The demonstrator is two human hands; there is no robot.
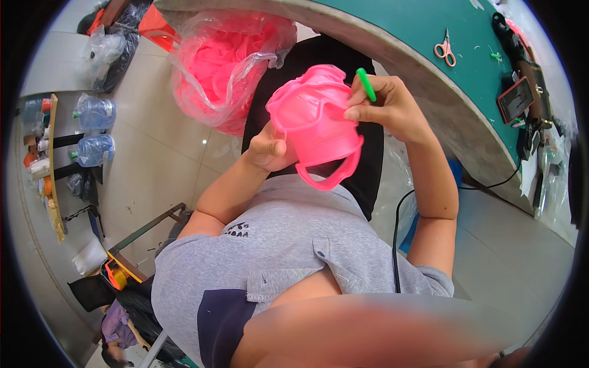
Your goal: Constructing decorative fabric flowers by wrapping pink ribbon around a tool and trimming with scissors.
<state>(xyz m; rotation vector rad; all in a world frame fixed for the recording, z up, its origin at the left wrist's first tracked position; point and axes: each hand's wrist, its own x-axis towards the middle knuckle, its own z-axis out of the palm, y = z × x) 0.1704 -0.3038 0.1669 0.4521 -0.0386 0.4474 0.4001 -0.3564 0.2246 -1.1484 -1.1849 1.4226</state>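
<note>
A bright pink plastic piece (325,126), shaped like a small toy bucket with a wavy rim and a loop handle, is held up in front of my body. My left hand (268,147) grips its left side, with the thumb showing and the other fingers partly hidden behind it. At its right edge, my right hand (383,107) is closed around a slim bright green stick-like tool (365,84). The tool's working end is hidden by the fingers, which touch the pink plastic or lie very near it.
A clear bag of pink plastic pieces (224,67) stands beyond my left hand. On the green-topped table (392,21) lie pink-handled scissors (446,49) and a phone (515,100). Large water bottles (95,150) stand at left. A black cable (396,245) hangs beside my right arm.
</note>
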